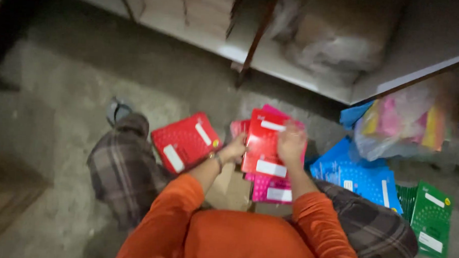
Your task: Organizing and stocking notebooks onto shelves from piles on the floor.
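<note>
In the head view you sat on the concrete floor (63, 87) with your legs spread, and both hands were on one red notebook (263, 145), which you held upright in front of you. Your left hand (235, 148) gripped its left edge, fingers curled around it. Your right hand (291, 141) lay over its upper right corner, fingers closed on the cover; motion blur hid the exact grip.

Taking that red notebook as the landmark: a pink stack (272, 189) lay directly beneath and behind it, its edges showing above and to the right as well. A cardboard piece (230, 190) lay just below and left of it, between your arms. A second red notebook (184, 141) lay flat to its left, tilted, just beside your left hand and resting against your left leg (121, 166). To its right lay blue notebooks (360, 177), and farther right, beyond your right leg (373, 225), green notebooks (431, 217). Up and to the right of it sat a clear plastic bag (402, 122) of coloured items under a shelf (313, 55). On that shelf, above the notebook, another wrapped bundle (334, 41) showed only as a blur.
</note>
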